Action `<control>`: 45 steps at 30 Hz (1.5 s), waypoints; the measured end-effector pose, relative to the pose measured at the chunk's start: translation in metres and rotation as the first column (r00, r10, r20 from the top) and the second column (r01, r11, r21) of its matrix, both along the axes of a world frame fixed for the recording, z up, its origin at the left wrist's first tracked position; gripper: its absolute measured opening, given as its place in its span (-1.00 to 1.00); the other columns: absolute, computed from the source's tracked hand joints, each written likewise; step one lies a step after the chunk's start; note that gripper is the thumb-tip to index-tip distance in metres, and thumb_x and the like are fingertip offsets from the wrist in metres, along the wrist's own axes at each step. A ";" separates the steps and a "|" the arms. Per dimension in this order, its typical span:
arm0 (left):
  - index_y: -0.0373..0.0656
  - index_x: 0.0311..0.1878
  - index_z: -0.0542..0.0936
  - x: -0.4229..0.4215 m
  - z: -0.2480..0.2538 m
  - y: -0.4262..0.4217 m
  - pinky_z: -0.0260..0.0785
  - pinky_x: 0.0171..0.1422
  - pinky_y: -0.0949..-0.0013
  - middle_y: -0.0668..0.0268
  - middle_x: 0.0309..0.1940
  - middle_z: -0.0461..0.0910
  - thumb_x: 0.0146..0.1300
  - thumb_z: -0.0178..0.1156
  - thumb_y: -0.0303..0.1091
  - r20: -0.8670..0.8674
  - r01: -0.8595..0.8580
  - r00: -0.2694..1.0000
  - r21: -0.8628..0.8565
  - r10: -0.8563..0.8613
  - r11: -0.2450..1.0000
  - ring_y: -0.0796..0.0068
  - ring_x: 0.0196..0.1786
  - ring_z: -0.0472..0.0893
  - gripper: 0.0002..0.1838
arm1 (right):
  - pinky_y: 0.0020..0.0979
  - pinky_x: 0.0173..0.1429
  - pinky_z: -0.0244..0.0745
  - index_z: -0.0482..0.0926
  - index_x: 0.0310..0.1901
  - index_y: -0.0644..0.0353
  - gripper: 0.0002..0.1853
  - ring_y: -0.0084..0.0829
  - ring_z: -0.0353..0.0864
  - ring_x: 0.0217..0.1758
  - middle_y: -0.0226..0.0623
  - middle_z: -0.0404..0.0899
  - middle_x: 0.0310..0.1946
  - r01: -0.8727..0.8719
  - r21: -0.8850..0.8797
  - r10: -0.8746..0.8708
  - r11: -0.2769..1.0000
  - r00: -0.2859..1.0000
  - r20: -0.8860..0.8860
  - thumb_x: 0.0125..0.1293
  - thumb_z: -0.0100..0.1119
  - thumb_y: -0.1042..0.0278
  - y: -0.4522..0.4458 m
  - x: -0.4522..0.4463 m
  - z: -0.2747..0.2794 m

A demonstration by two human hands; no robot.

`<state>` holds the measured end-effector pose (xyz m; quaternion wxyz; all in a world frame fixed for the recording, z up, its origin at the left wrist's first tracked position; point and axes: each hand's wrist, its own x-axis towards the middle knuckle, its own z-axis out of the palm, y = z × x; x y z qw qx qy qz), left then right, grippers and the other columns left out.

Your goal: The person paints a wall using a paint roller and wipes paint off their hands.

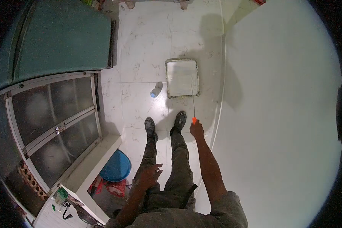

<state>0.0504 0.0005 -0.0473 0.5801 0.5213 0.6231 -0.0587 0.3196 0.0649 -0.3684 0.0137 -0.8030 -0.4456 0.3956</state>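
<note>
My right hand is closed around the orange handle of a tool. A thin metal rod runs from the handle up to a rectangular tray of white paint on the tiled floor; the tool's far end cannot be made out in the white. My left hand hangs by my left thigh, fingers apart, with nothing in it. A small bottle with a blue cap lies or stands on the floor left of the tray.
A smooth white wall rises along the right. On the left are a green cabinet, framed glass doors and a white ledge. Below the ledge sits a blue basin beside red patterned cloth.
</note>
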 end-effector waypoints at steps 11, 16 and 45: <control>-0.10 0.22 0.56 -0.004 -0.005 -0.011 0.56 0.05 0.14 0.09 0.03 0.66 0.42 0.23 -0.26 0.029 -0.016 0.999 0.101 0.013 0.995 0.20 -0.02 0.71 -0.65 | 0.19 0.02 0.59 0.32 0.15 0.28 -0.52 0.25 0.67 -0.08 0.26 0.62 -0.15 -0.008 -0.129 0.009 0.992 1.000 0.005 0.39 0.11 0.09 -0.036 -0.010 0.024; -0.08 0.23 0.56 0.001 0.001 -0.004 0.58 0.00 0.15 0.09 0.05 0.66 0.40 0.26 -0.27 0.038 0.001 0.999 0.069 -0.003 0.998 0.20 0.00 0.72 -0.63 | 0.13 -0.12 0.64 0.46 -0.01 0.34 -0.54 0.25 0.68 -0.22 0.24 0.63 -0.27 -0.001 0.083 -0.001 0.997 1.000 0.025 0.40 0.12 0.00 0.018 -0.004 0.004; -0.08 0.24 0.58 -0.011 -0.012 -0.025 0.59 -0.04 0.19 0.06 -0.05 0.70 0.37 0.29 -0.25 0.098 -0.029 0.995 0.176 0.011 0.984 0.16 -0.07 0.74 -0.60 | 0.09 -0.18 0.66 0.53 -0.17 0.22 -0.64 0.12 0.72 -0.28 0.08 0.65 -0.40 -0.188 0.141 0.165 0.972 0.973 0.160 0.40 0.10 0.03 -0.053 0.001 0.006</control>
